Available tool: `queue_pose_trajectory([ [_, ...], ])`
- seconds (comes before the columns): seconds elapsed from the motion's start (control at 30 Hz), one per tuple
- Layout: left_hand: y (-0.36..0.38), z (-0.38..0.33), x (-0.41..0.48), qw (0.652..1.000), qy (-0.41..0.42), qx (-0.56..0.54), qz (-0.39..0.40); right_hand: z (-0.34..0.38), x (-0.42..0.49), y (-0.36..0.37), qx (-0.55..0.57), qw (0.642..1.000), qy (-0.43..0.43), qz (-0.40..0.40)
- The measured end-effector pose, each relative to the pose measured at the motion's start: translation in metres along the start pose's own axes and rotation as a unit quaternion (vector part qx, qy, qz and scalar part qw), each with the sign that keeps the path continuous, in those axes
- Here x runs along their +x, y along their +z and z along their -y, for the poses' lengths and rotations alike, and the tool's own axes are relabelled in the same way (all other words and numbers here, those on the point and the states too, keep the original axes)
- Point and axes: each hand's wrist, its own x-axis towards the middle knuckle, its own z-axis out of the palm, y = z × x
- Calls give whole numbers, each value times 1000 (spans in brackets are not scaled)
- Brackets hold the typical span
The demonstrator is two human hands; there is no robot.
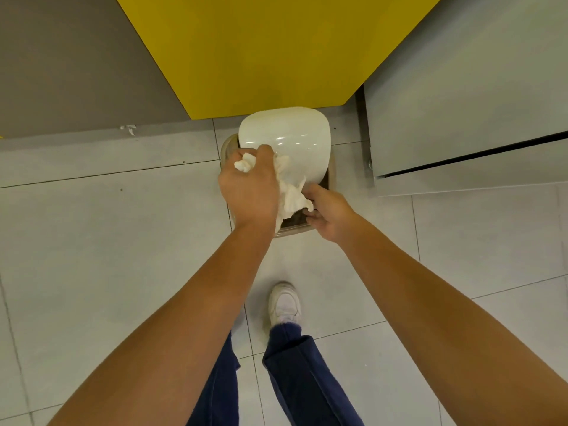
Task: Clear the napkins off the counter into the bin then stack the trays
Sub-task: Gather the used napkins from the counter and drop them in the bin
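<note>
A beige bin [228,146] stands on the tiled floor, and its white swing lid [289,133] is tilted up. My left hand [249,189] grips a wad of crumpled white napkins [292,196] right over the bin's opening. Part of the wad pokes out above my fingers and the rest hangs down into the gap below the lid. My right hand [330,213] is at the lid's lower edge, its fingers curled around that edge and touching the napkins. No trays or counter top are in view.
A yellow panel [270,50] and a brown wall [76,66] rise behind the bin. A grey cabinet [467,103] stands to the right. A scrap of paper [129,129] lies at the wall's foot. My white shoe [284,304] is on the floor below the bin.
</note>
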Motion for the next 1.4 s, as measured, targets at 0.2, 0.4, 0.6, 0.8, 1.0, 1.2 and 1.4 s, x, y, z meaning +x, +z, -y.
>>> queue_pose_trajectory([
  [0.2, 14, 42, -3, 963, 226, 137, 59, 2, -5, -4, -12, 999, -29, 26],
  [0.4, 10, 88, 18, 845, 415, 291, 172, 0, -5, -11, 1, 999, -49, 20],
  [0.6, 1, 117, 32, 641, 534, 448, 322, -1, -9, -15, -31, 998, -52, -2],
  [0.8, 0, 111, 37, 534, 485, 598, 348, -4, -15, -17, -49, 997, -54, 9],
  [1.0, -4, 106, 33, 530, 437, 630, 362, -7, -17, -15, -40, 998, -54, 0],
  [1.2, -17, 94, 27, 583, 461, 576, 342, -5, -23, -15, -65, 996, -60, -4],
  [1.4, -32, 63, 11, 644, 456, 527, 316, 5, -46, -17, -81, 996, -44, -6],
])
